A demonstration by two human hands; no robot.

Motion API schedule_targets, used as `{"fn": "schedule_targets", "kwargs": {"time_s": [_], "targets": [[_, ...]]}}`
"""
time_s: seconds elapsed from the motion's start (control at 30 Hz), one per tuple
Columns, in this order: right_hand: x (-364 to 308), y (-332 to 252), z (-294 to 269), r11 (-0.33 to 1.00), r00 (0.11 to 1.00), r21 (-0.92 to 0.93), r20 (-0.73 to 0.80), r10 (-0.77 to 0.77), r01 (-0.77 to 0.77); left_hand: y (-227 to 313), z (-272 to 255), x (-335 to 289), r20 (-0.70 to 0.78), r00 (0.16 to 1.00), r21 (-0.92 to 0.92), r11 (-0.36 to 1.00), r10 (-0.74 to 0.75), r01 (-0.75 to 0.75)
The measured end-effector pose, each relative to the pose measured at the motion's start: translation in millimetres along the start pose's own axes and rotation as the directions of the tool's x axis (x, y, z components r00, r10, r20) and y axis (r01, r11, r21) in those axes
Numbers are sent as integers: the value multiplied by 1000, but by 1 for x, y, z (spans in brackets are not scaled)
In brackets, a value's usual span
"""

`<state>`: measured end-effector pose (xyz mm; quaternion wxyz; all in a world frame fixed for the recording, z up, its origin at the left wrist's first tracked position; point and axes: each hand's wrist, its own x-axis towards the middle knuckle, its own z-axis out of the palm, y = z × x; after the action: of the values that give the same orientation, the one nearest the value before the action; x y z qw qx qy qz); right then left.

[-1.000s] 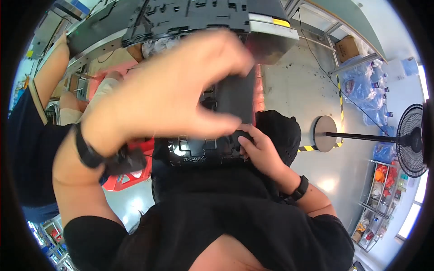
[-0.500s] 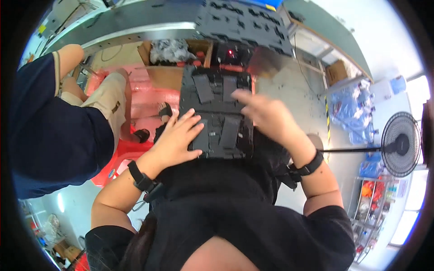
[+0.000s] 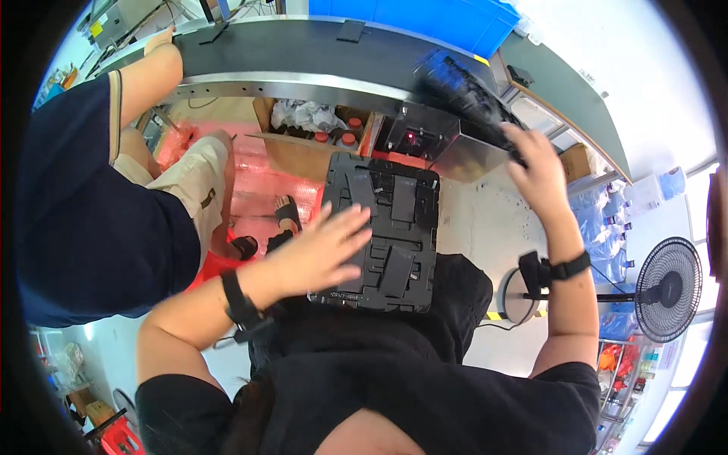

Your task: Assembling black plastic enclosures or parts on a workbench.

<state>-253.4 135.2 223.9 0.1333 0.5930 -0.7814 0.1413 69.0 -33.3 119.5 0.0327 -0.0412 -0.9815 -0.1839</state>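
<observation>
Right hand (image 3: 540,168) has swung from above the lap up and out; a second black moulded plastic tray (image 3: 472,92), flat beyond the hands half a second ago, is now tilted and motion-blurred. Left hand (image 3: 324,254): fingers spread apart, pinching nothing, over the left part of a rectangular black moulded plastic tray (image 3: 422,236) on the lap; contact can't be told. Lap tray sits under and to the right of that hand, long axis pointing away from the body; dark grey flat rectangular plates (image 3: 398,271) lie on it, one just right of the fingertips. Long black conveyor belt (image 3: 280,49) runs crosswise beyond the left hand. Second tray lies ahead-left of the right hand, long axis slanting far-left to near-right; thumb and fingers clamped on its near-right end.
</observation>
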Motion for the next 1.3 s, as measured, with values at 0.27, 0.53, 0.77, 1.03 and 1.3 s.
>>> {"fn": "schedule_targets", "kwargs": {"time_s": [0.27, 0.53, 0.77, 1.03, 1.3], "targets": [[-88, -27, -97, 628, 804, 581, 82, 588, -518, -154, -112, 142, -529, 842, 187, 982, 111, -12], [-164, -62, -137, 307, 511, 567, 242, 825, -764, -213, -158, 301, -245, 918, 283, 882, -313, 376], [-183, -53, -123, -20, 344, 573, 519, 782, -819, -216, -134, 347, 171, 977, -70, 988, -125, 138], [-175, -44, -99, -30, 362, 632, 481, 799, -774, -181, -152, 315, -215, 972, 223, 964, -97, 146], [-175, -43, -89, -26, 326, 581, 492, 808, -813, -281, -210, 203, -123, 958, 78, 960, -259, 269]]}}
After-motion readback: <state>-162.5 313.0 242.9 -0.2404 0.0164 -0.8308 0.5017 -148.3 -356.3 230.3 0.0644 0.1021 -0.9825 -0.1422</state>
